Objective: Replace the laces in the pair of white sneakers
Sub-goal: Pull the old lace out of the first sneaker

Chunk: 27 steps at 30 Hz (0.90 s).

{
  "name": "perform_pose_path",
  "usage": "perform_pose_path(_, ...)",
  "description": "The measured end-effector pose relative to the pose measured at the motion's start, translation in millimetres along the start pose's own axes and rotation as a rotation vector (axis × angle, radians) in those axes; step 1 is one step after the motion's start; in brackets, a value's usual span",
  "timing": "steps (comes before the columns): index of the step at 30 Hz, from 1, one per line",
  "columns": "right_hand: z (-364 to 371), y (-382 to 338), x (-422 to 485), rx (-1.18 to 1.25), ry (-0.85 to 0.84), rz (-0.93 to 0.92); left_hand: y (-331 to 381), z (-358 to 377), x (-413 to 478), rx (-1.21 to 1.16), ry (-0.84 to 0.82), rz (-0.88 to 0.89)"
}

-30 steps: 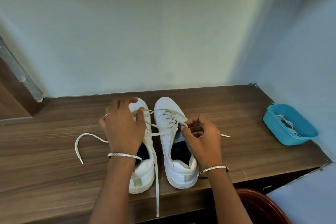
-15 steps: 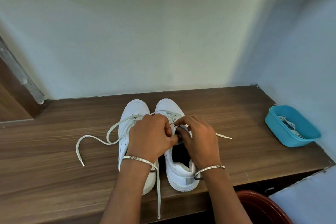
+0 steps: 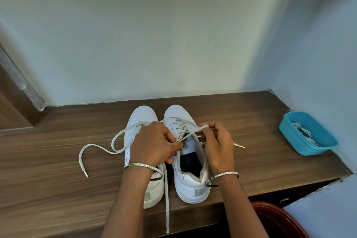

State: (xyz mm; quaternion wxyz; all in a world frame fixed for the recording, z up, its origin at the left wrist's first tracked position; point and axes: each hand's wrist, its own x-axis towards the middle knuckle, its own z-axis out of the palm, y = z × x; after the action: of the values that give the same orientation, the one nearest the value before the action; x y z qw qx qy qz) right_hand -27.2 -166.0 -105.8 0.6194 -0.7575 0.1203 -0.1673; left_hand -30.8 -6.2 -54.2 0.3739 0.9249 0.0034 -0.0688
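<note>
Two white sneakers stand side by side on the wooden shelf (image 3: 58,160), toes toward the wall. The right sneaker (image 3: 191,183) is partly laced with a white lace (image 3: 181,125). My left hand (image 3: 154,145) pinches the lace at the tongue of the right sneaker. My right hand (image 3: 218,145) pinches the other lace strand near the top eyelets, and its tip (image 3: 239,145) pokes out to the right. The left sneaker (image 3: 141,118) is mostly hidden under my left wrist. A loose lace (image 3: 96,146) loops to the left; another length hangs over the shelf's front edge.
A blue plastic tub (image 3: 307,137) holding other laces sits at the right end of the shelf, against the wall. A red-brown basin (image 3: 276,220) is below the shelf at the lower right. Walls close in behind and to the right.
My left hand moved from the left sneaker over to the right sneaker's tongue. My right hand has pulled a lace strand up and outward to the right.
</note>
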Motion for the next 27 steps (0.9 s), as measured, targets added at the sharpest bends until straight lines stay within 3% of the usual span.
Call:
perform_pose_path(2,-4,-5,-1,-0.016,-0.016,-0.055,-1,-2,0,-0.025,-0.012,-0.004)
perform_pose_path(4,-9,-9,-1,-0.117,-0.09,-0.239,-2,-3,0,-0.048,-0.023,-0.007)
perform_pose_path(7,-5,-6,-2,-0.452,-0.21,-0.53,-1,-4,0,-0.053,-0.034,-0.007)
perform_pose_path(11,-1,0,2,-0.568,-0.128,-0.613,-1,-5,0,-0.067,-0.041,-0.005)
perform_pose_path(14,-4,0,3,-0.459,-0.077,-0.552,-3,-4,0,-0.064,-0.045,-0.012)
perform_pose_path(19,-22,-16,5,0.362,0.124,0.0,-4,-5,0,-0.088,-0.048,-0.021)
perform_pose_path(21,-36,-4,13,0.359,0.238,0.162,-4,-5,-1,-0.097,-0.051,-0.022)
perform_pose_path(24,-41,13,16,0.182,0.208,0.266,-4,-5,-1,-0.102,-0.049,-0.023)
perform_pose_path(27,-36,7,12,-0.112,0.049,0.019,-3,-6,-1,-0.105,-0.05,-0.022)
